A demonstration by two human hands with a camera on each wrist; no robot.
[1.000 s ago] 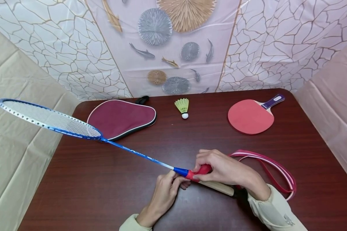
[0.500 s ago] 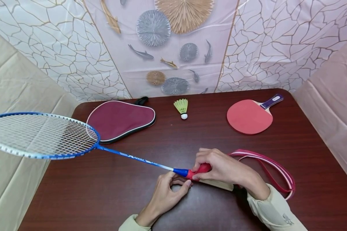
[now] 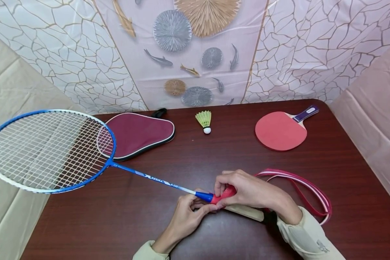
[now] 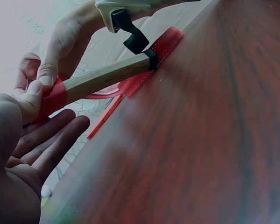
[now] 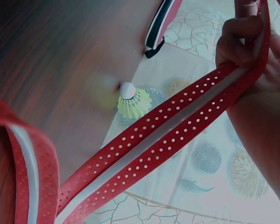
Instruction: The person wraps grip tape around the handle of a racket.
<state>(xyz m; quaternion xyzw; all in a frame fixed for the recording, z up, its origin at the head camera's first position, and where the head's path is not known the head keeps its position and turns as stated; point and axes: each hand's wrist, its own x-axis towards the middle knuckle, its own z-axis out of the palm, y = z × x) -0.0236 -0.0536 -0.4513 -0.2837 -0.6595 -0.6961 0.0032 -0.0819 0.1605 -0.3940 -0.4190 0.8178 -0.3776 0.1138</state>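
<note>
Over the remote feed I counted one badminton racket point(image 3: 111, 162) and one red perforated tape point(image 5: 151, 135), a single strip as far as I could tell. Hands: two in all, one left hand point(image 3: 186, 218) and one right hand point(image 3: 250, 189). Sleeves point(image 3: 307, 234) came to two. I had one shuttlecock point(image 3: 204, 120), one table-tennis paddle point(image 3: 281, 131), one maroon case point(image 3: 139, 135) and one table point(image 3: 100, 216). Printed discs point(image 3: 173, 30) on the backdrop point(image 3: 169, 74) numbered five, three grey and two gold. Gold fish point(image 3: 125, 18) numbered two; grey fish point(image 3: 158, 59) I put at four at least.
</note>
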